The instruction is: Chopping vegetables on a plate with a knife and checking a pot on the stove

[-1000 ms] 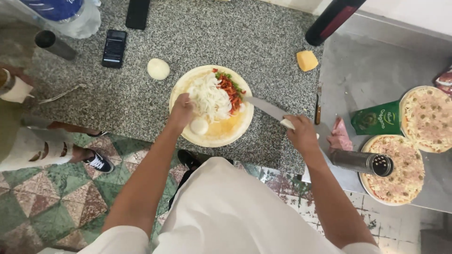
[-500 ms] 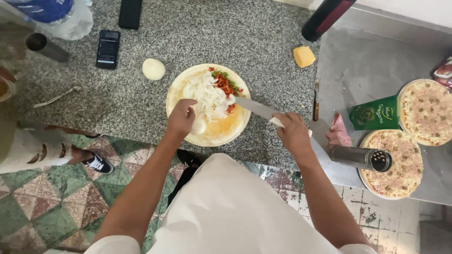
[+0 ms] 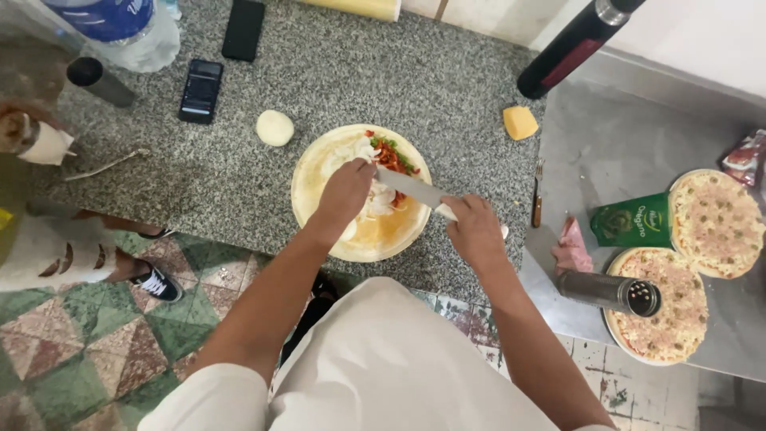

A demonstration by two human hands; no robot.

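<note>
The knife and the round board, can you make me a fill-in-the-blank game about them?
1. The right hand holds a ____ whose blade lies across the round board.
2. The left hand rests on the white sliced ____ on that board.
3. The chopped red and green bits sit at the board's far edge, and the small white ball lies on the ____ counter beside it.
4. On the metal table sit ____ round pizzas.

Missing words: knife; onion; speckled grey stone; two

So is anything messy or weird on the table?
Nothing is spilled or broken. Two odd bits: the dark metal shaker lies tipped on its side against the lower pizza, and two black phones sit on the speckled stone counter near the round board of chopped onion.
</note>
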